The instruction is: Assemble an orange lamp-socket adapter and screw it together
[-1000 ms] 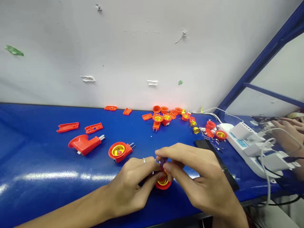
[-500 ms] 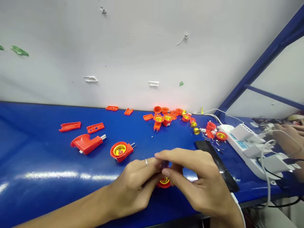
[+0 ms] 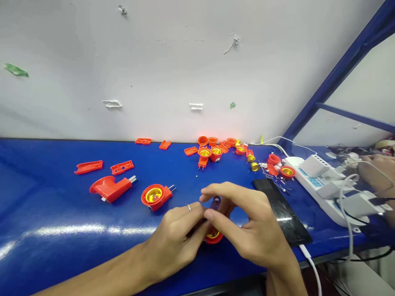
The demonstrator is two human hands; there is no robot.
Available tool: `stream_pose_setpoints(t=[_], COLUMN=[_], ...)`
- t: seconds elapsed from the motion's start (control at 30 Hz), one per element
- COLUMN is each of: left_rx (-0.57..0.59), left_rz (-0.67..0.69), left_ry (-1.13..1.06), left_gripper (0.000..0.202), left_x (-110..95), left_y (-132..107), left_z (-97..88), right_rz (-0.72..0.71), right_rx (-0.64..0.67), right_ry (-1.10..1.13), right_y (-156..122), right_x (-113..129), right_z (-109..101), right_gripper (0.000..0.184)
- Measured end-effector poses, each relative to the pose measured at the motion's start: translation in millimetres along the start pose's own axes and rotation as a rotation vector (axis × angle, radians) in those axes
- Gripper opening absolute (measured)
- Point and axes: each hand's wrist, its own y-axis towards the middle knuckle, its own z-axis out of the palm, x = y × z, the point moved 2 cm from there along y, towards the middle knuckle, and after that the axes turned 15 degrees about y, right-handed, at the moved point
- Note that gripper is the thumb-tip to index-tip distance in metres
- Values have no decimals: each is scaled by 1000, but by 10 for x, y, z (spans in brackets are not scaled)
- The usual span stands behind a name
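My left hand (image 3: 175, 240), a ring on one finger, is closed around an orange lamp-socket plug (image 3: 213, 236) with a brass insert, held just above the blue table (image 3: 46, 230) near its front edge. My right hand (image 3: 247, 230) pinches a small purple-handled tool (image 3: 215, 202) standing upright over that socket. The socket is mostly hidden by the fingers of both hands.
Left of my hands lie two orange plug sockets (image 3: 156, 196) (image 3: 111, 187) and flat orange covers (image 3: 105, 167). A heap of orange and brass parts (image 3: 222, 152) sits by the wall. A black phone (image 3: 282, 211), a white power strip (image 3: 327, 187) and another person's hand (image 3: 378, 172) are at the right.
My hands stay together on the socket; the purple tool now shows more clearly between my right fingers. The view has shifted slightly.
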Motion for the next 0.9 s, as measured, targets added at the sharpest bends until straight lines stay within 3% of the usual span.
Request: stream_pose_setpoints(t=[0.1,0.2,0.27,0.33,0.43,0.53,0.6,0.7,0.73,0.83,0.9], left_rx=[-19,39,150,291,441,419,393,397,398,374,364], left_rz=[18,14,-7,-41,-111,-160,-194,-203,-194,-181,-186], left_ry=[-28,-57,-78,-112,-195,-258,-270,-268,-267,-257,-252], left_gripper=[16,36,35,21,13,18,23,36,36,28,25], left_x=[-9,18,47,78,119,140,146,142,139,134,133], left_y=[30,38,29,12,-15,-29,-38,-54,-59,-67,-65], left_z=[-82,-152,-148,-104,-19,23,31,30,28,16,9], right_rz=[22,36,22,-22,-134,-228,-270,-256,-234,-187,-134], right_rx=[0,2,5,4,-30,-126,-192,-172,-143,-79,-46], right_ry=[20,1,-56,-131,-244,-406,-507,-493,-448,-277,-175], right_y=[-6,-24,-43,-59,-68,-62,-60,-70,-79,-124,-150], right_x=[-4,-18,-35,-45,-28,8,17,-24,-46,-90,-99], right_z=[-36,-72,-86,-86,-60,-24,-7,7,9,1,-3], right_gripper=[19,19,28,37,28,12,22,7,8,36,41])
